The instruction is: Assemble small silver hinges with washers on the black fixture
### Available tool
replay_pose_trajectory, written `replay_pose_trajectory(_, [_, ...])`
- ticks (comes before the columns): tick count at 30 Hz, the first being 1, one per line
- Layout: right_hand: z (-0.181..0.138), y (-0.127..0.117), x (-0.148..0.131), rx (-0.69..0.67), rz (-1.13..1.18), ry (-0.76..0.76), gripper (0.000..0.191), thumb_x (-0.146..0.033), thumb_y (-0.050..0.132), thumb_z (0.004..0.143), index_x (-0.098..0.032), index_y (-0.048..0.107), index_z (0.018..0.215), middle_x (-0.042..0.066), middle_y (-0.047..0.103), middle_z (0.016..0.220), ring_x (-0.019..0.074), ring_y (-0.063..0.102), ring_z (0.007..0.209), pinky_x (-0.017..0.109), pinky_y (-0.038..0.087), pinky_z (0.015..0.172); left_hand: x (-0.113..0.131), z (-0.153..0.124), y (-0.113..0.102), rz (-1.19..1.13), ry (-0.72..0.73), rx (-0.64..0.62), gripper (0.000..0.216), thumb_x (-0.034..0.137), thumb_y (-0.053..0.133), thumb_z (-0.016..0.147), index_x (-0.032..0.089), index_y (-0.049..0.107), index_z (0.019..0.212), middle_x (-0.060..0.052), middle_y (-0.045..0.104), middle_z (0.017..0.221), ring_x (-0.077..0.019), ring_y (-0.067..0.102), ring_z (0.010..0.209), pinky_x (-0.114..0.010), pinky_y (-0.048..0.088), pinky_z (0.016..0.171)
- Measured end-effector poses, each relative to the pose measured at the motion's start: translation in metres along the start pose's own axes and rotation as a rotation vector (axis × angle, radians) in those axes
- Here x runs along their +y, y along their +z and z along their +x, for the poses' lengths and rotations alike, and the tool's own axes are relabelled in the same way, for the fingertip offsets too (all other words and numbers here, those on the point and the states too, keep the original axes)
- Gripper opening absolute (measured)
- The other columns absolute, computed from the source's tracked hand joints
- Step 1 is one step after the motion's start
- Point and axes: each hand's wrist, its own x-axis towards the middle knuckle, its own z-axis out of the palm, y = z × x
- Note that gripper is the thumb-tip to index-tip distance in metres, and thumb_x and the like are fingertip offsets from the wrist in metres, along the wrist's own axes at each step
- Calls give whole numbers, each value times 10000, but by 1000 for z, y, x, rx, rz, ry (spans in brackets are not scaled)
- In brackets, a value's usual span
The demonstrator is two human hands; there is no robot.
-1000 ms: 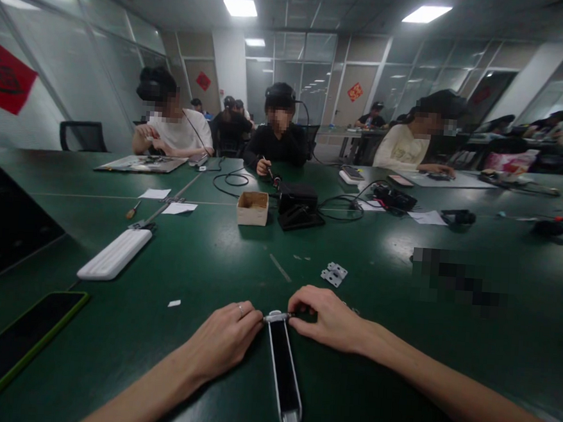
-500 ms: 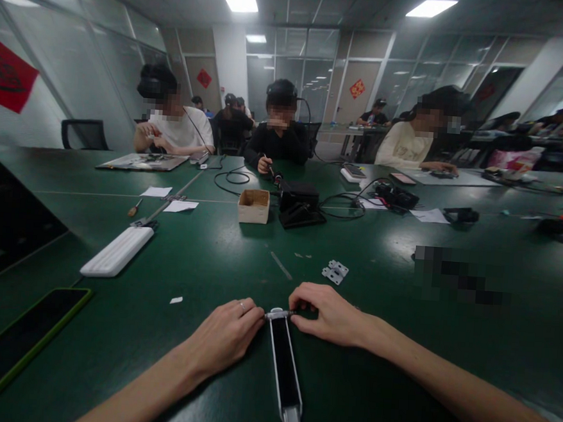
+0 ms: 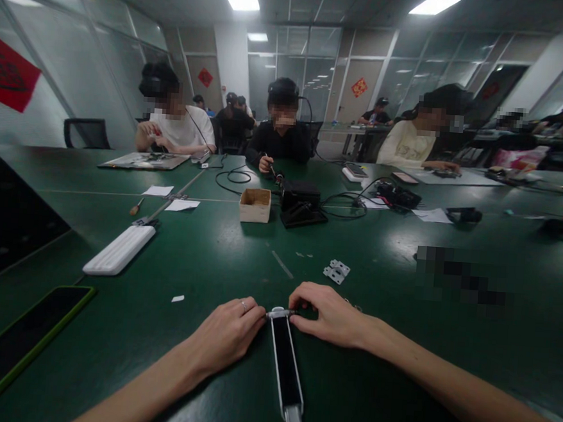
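A long, narrow device (image 3: 288,366) with a black face and a white frame lies on the green table in front of me, its silvery end towards my body. Across its far end runs a small metal crosspiece (image 3: 280,313) like a thin rod. My left hand (image 3: 236,327) is closed, its fingertips pinching the left end of this crosspiece. From the other side, my right hand (image 3: 325,314) pinches the right end between thumb and forefinger. The fingertips partly hide both ends. Beyond my right hand lie flat metal plates with holes (image 3: 336,271).
A white power strip (image 3: 120,250) and a green-edged phone-like slab (image 3: 26,347) lie to the left. Ahead stand a small open cardboard box (image 3: 255,206) and a black device with cables (image 3: 302,203). Several people sit across the table (image 3: 211,245).
The view has shifted very slightly. Both hands keep their pinch on the crosspiece, and the narrow device stays in place.
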Motion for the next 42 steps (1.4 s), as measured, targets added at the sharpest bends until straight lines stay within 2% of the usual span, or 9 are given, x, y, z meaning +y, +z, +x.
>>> replay_pose_trajectory(29, [0, 0, 1, 20, -17, -33, 116, -263, 576, 854, -174, 619, 915, 29, 626, 912, 155, 565, 815, 298, 462, 755, -1, 0, -1, -4, 0, -1, 364, 230, 272, 1015, 140, 611, 917, -57, 605, 787, -167, 590, 665, -279, 526, 614])
replay_pose_trajectory(36, [0, -1, 6, -6, 23, 24, 222, -317, 625, 817, -167, 614, 981, 37, 623, 948, 160, 564, 811, 290, 474, 721, 0, 1, -1, -3, -9, -8, 324, 220, 304, 1006, 147, 604, 908, -54, 611, 794, -169, 601, 675, -281, 527, 630])
replay_pose_trajectory(39, [0, -1, 5, 18, 1, 28, 176, -291, 632, 810, -160, 630, 928, 38, 630, 907, 157, 569, 784, 280, 476, 703, 0, 0, 1, -9, -7, -6, 326, 220, 302, 1003, 148, 603, 901, -58, 611, 790, -183, 608, 672, -293, 529, 617])
replay_pose_trajectory(42, [0, 2, 2, 65, -40, 2, 114, -238, 634, 812, -154, 651, 889, 40, 650, 874, 158, 587, 812, 268, 476, 753, -2, -3, 6, -5, 23, 55, 365, 222, 249, 1010, 168, 597, 911, -54, 617, 779, -182, 614, 643, -282, 526, 579])
